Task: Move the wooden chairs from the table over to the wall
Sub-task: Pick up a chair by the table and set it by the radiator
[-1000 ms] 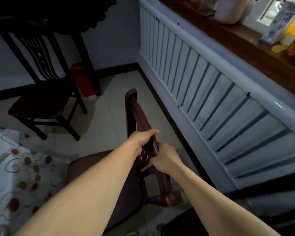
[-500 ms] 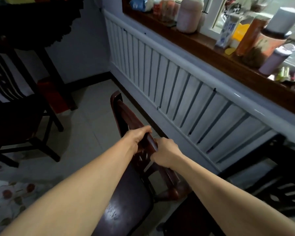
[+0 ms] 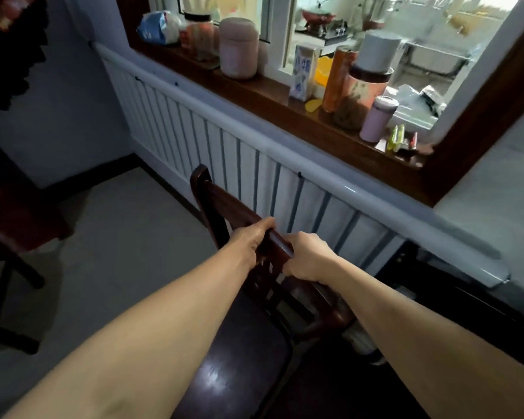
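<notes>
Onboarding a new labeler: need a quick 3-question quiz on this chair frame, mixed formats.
1. True or false: both hands grip the top rail of the wooden chair.
2. Multiple choice: what stands directly beyond the chair's backrest? A) a fridge B) a white slatted radiator cover C) an open door
3. Short answer: where is the pink lidded jar?

Key
1. True: the left hand and right hand are both curled round the rail, side by side.
2. B
3. On the wooden windowsill, above the radiator cover.
</notes>
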`<control>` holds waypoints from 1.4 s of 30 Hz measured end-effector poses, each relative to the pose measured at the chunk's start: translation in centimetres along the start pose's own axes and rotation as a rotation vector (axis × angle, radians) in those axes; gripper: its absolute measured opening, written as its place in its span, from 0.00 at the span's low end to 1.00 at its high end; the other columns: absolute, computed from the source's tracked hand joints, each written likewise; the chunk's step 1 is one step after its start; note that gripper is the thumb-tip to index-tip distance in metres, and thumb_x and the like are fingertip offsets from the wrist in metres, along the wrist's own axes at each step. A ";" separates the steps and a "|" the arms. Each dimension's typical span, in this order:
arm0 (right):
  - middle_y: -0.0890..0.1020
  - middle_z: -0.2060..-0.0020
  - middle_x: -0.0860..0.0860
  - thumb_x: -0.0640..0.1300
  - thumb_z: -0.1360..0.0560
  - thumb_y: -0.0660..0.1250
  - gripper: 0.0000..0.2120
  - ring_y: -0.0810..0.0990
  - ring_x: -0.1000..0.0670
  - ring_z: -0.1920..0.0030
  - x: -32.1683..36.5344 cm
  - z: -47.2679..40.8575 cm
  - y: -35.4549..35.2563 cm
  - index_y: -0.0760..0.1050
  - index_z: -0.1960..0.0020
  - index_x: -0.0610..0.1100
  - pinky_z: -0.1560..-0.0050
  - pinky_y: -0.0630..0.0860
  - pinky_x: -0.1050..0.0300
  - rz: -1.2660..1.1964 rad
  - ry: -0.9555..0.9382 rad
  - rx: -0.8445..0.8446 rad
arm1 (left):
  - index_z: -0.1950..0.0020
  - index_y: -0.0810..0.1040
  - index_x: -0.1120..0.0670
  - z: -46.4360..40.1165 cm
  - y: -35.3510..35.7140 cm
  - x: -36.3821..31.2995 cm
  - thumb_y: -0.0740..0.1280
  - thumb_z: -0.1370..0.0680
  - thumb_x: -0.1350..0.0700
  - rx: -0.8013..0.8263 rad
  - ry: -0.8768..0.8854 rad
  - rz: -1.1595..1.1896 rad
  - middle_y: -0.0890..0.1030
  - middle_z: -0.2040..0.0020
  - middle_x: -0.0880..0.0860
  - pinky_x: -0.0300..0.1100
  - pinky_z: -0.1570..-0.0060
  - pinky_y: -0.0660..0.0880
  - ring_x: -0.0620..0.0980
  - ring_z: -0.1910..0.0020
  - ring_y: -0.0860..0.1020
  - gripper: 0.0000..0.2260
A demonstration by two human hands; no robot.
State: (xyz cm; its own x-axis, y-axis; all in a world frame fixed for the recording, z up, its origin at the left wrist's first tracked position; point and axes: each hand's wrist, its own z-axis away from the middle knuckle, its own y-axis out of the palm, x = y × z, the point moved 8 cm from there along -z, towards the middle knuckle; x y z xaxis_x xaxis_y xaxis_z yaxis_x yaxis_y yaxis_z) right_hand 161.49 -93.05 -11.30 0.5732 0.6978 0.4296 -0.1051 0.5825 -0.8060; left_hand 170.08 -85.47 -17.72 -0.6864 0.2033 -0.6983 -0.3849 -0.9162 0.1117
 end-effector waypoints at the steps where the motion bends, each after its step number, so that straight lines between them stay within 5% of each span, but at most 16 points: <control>1: 0.77 0.61 0.49 0.39 0.31 0.67 0.20 0.78 0.48 0.62 -1.3 -0.7 -0.9 0.75 0.40 0.49 0.66 0.75 0.59 -0.015 0.007 -0.011 | 0.52 0.78 0.61 -0.8 1.6 -0.3 0.74 0.32 0.53 0.007 -0.002 -0.007 0.79 0.63 0.58 0.46 0.62 0.79 0.55 0.64 0.78 0.15; 4: 0.75 0.64 0.51 0.38 0.30 0.66 0.20 0.76 0.50 0.65 -4.7 -3.0 -3.1 0.74 0.39 0.48 0.69 0.72 0.60 -0.038 0.005 -0.033 | 0.50 0.78 0.61 -3.0 5.7 -1.0 0.74 0.32 0.54 0.027 -0.015 -0.003 0.80 0.62 0.58 0.42 0.68 0.76 0.54 0.65 0.79 0.16; 9: 0.77 0.61 0.49 0.36 0.27 0.64 0.17 0.78 0.49 0.63 -9.1 -7.1 -5.4 0.74 0.40 0.46 0.67 0.74 0.58 -0.072 -0.002 -0.109 | 0.47 0.79 0.62 -6.8 10.8 -2.0 0.75 0.33 0.54 0.022 -0.011 0.005 0.81 0.58 0.59 0.44 0.62 0.78 0.55 0.61 0.81 0.19; 12: 0.80 0.54 0.48 0.42 0.25 0.66 0.14 0.80 0.48 0.57 -11.3 -8.3 -5.9 0.73 0.40 0.46 0.56 0.79 0.53 -0.093 0.032 -0.166 | 0.44 0.78 0.61 -8.5 12.8 -2.1 0.75 0.34 0.53 0.017 -0.021 -0.014 0.82 0.55 0.59 0.46 0.60 0.80 0.56 0.58 0.81 0.22; 16: 0.76 0.57 0.51 0.54 0.23 0.63 0.15 0.76 0.50 0.58 -15.0 -8.8 -6.0 0.71 0.41 0.47 0.60 0.73 0.56 -0.065 0.157 -0.191 | 0.45 0.78 0.59 -10.1 15.0 -2.2 0.75 0.34 0.52 0.028 -0.021 -0.015 0.82 0.57 0.58 0.41 0.68 0.77 0.54 0.61 0.81 0.21; 19: 0.79 0.47 0.47 0.57 0.23 0.61 0.19 0.78 0.46 0.49 -16.5 -9.3 -6.2 0.71 0.39 0.46 0.55 0.72 0.54 0.001 0.166 -0.194 | 0.42 0.78 0.60 -11.2 16.2 -1.9 0.76 0.35 0.50 0.033 -0.029 -0.038 0.82 0.50 0.59 0.45 0.56 0.79 0.56 0.54 0.81 0.26; 24: 0.80 0.45 0.46 0.56 0.23 0.62 0.18 0.78 0.45 0.45 -17.0 -10.3 -6.7 0.72 0.40 0.45 0.50 0.74 0.54 -0.040 0.109 -0.225 | 0.42 0.79 0.60 -12.2 17.5 -2.0 0.76 0.37 0.49 0.047 -0.031 -0.035 0.82 0.49 0.59 0.48 0.54 0.80 0.57 0.54 0.82 0.27; 30: 0.80 0.45 0.45 0.55 0.23 0.63 0.18 0.79 0.44 0.45 -17.2 -10.6 -6.8 0.73 0.41 0.43 0.46 0.77 0.50 -0.057 0.094 -0.236 | 0.40 0.78 0.58 -12.7 17.8 -2.1 0.75 0.35 0.49 0.029 -0.055 -0.074 0.82 0.49 0.58 0.43 0.65 0.77 0.55 0.56 0.81 0.27; 33: 0.79 0.44 0.44 0.56 0.23 0.62 0.20 0.78 0.44 0.44 -17.1 -10.7 -6.7 0.72 0.40 0.42 0.45 0.76 0.50 -0.045 0.099 -0.226 | 0.42 0.77 0.57 -12.4 17.4 -2.1 0.74 0.34 0.47 -0.020 -0.062 -0.113 0.79 0.58 0.54 0.38 0.74 0.69 0.51 0.64 0.77 0.24; 37: 0.79 0.44 0.44 0.56 0.23 0.62 0.20 0.78 0.43 0.44 -17.2 -10.1 -6.3 0.72 0.40 0.42 0.46 0.76 0.51 -0.052 0.120 -0.226 | 0.47 0.76 0.56 -12.0 17.1 -2.0 0.72 0.33 0.48 -0.032 -0.074 -0.170 0.77 0.63 0.53 0.35 0.80 0.69 0.50 0.67 0.76 0.19; 42: 0.80 0.46 0.45 0.54 0.23 0.62 0.17 0.79 0.45 0.47 -17.7 -9.8 -5.2 0.72 0.40 0.44 0.47 0.77 0.51 -0.102 0.110 -0.204 | 0.40 0.76 0.57 -12.2 17.4 -0.7 0.73 0.33 0.51 -0.035 -0.075 -0.123 0.81 0.48 0.57 0.41 0.69 0.73 0.53 0.57 0.80 0.24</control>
State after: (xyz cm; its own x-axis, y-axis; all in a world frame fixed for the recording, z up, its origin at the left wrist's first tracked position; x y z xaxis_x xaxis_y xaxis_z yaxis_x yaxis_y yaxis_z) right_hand 159.82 -112.51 -18.67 0.6588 0.5834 0.4749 0.1180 0.5433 -0.8312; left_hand 171.35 -105.81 -23.92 -0.6801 0.3393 -0.6499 -0.4484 -0.8938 0.0025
